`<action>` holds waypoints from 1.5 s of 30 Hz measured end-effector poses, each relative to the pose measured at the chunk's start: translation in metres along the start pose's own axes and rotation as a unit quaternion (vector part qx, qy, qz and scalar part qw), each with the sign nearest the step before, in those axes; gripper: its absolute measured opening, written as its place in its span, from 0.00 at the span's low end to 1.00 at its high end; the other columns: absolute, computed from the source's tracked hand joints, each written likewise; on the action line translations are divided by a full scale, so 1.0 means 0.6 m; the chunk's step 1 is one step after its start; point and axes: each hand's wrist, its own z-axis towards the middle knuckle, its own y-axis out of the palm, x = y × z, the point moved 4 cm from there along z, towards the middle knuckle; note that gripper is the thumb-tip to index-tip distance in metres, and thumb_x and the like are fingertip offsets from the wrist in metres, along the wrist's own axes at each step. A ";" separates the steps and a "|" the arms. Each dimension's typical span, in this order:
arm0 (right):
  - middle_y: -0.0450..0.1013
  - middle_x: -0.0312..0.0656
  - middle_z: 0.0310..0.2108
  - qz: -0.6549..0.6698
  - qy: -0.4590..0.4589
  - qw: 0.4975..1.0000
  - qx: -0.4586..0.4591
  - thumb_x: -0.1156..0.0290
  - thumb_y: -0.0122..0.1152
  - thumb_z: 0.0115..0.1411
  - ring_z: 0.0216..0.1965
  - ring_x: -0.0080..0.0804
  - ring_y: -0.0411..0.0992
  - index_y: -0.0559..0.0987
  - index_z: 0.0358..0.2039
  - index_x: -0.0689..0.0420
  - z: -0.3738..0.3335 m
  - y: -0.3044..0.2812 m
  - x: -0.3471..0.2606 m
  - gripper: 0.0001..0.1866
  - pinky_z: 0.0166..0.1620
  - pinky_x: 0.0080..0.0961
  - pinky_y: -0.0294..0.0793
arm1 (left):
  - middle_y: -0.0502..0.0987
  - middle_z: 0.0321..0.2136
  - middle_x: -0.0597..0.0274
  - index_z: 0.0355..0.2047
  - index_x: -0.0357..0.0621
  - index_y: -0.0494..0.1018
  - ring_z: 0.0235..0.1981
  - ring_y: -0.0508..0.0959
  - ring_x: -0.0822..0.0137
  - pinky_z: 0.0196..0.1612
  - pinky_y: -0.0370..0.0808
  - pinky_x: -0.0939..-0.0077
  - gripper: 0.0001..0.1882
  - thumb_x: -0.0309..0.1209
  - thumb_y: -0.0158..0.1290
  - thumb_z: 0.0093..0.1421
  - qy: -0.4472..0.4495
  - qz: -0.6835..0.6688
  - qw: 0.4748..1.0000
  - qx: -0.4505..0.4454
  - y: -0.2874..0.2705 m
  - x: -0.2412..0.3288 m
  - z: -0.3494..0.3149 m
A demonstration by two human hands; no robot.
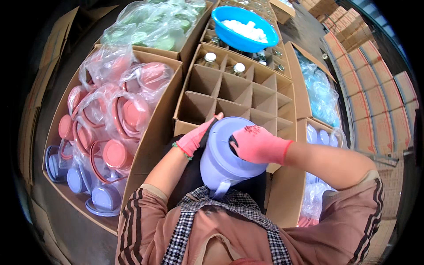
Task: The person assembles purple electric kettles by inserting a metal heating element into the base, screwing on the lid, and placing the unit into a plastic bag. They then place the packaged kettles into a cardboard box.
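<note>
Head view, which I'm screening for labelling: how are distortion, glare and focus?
In the head view, fisheye bends the stacked brown cardboard cartons near the right rim; head view, glare streaks the clear plastic bags at left; head view, the lavender plastic lidded container looks fairly sharp.

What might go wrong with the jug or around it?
The purple jug could slip if the left hand, against its side, eases off while the right hand is on the lid. The blue basin of white pieces sits above bottles; a bump might spill it.
</note>
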 end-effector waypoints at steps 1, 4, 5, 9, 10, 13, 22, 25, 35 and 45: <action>0.71 0.52 0.25 0.018 0.018 1.000 -0.008 0.67 0.46 0.50 0.30 0.45 0.70 0.74 0.25 0.63 0.005 0.009 0.004 0.12 0.36 0.35 0.68 | 0.74 0.33 0.61 0.38 0.38 0.69 0.32 0.73 0.72 0.39 0.72 0.76 0.24 0.48 0.39 0.58 -0.023 -0.057 0.997 -0.048 -0.013 -0.005 0.005; 0.71 0.53 0.26 0.061 0.054 0.997 0.007 0.64 0.46 0.53 0.30 0.46 0.70 0.74 0.25 0.62 0.025 0.016 0.020 0.14 0.36 0.36 0.67 | 0.74 0.35 0.57 0.38 0.38 0.68 0.35 0.73 0.66 0.43 0.70 0.71 0.26 0.51 0.42 0.56 -0.011 -0.072 0.996 0.054 -0.089 -0.004 0.019; 0.70 0.53 0.28 0.060 0.051 0.997 0.027 0.64 0.46 0.53 0.31 0.46 0.69 0.73 0.27 0.62 0.025 0.010 0.015 0.14 0.36 0.36 0.67 | 0.74 0.36 0.56 0.39 0.38 0.68 0.36 0.73 0.64 0.45 0.69 0.69 0.27 0.52 0.42 0.55 0.006 -0.062 0.994 0.090 -0.106 -0.001 0.017; 0.68 0.53 0.36 0.176 0.006 0.927 0.331 0.69 0.48 0.52 0.39 0.46 0.67 0.71 0.34 0.63 -0.062 0.005 0.016 0.12 0.43 0.33 0.65 | 0.73 0.32 0.66 0.37 0.44 0.68 0.32 0.72 0.72 0.39 0.70 0.75 0.22 0.51 0.42 0.56 0.034 0.066 0.979 0.192 -0.006 0.017 -0.028; 0.66 0.54 0.38 0.228 -0.009 0.866 0.444 0.68 0.52 0.50 0.41 0.48 0.65 0.69 0.36 0.63 -0.100 0.018 0.024 0.15 0.45 0.34 0.63 | 0.73 0.34 0.64 0.39 0.43 0.68 0.35 0.72 0.70 0.43 0.68 0.73 0.24 0.51 0.41 0.56 0.072 0.053 0.979 0.181 -0.052 0.019 -0.045; 0.60 0.55 0.44 0.286 0.031 0.784 0.550 0.67 0.56 0.48 0.47 0.50 0.59 0.63 0.44 0.64 -0.162 0.163 0.068 0.24 0.51 0.33 0.57 | 0.69 0.43 0.60 0.48 0.40 0.62 0.45 0.68 0.65 0.51 0.63 0.70 0.29 0.52 0.37 0.57 0.114 0.080 0.986 0.096 -0.018 0.015 -0.073; 0.57 0.61 0.44 0.074 0.494 0.682 0.534 0.58 0.59 0.44 0.45 0.55 0.58 0.61 0.45 0.66 -0.455 0.300 0.303 0.33 0.46 0.38 0.60 | 0.60 0.52 0.59 0.53 0.40 0.53 0.52 0.61 0.65 0.56 0.55 0.68 0.25 0.44 0.27 0.62 0.185 0.108 0.968 0.130 -0.135 -0.023 -0.135; 0.61 0.55 0.41 0.037 0.597 0.730 0.330 0.59 0.60 0.43 0.42 0.50 0.61 0.64 0.44 0.63 -0.543 0.375 0.329 0.30 0.44 0.37 0.62 | 0.59 0.52 0.60 0.53 0.40 0.53 0.52 0.60 0.65 0.56 0.54 0.68 0.25 0.44 0.27 0.62 0.186 0.150 0.961 0.140 -0.146 -0.014 -0.141; 0.65 0.50 0.29 -0.024 0.213 0.735 0.643 0.69 0.55 0.39 0.35 0.45 0.63 0.68 0.31 0.62 -0.344 0.148 0.136 0.17 0.38 0.40 0.63 | 0.63 0.48 0.49 0.51 0.34 0.57 0.50 0.64 0.57 0.54 0.58 0.65 0.32 0.45 0.43 0.51 0.375 0.493 0.775 0.119 0.299 0.095 -0.136; 0.61 0.53 0.43 0.097 -0.131 0.819 0.551 0.59 0.52 0.50 0.48 0.46 0.58 0.68 0.35 0.66 -0.282 0.038 -0.026 0.21 0.49 0.36 0.58 | 0.71 0.22 0.67 0.30 0.37 0.68 0.24 0.70 0.77 0.29 0.67 0.84 0.05 0.25 0.49 0.52 0.252 0.473 0.819 0.204 0.346 0.123 -0.044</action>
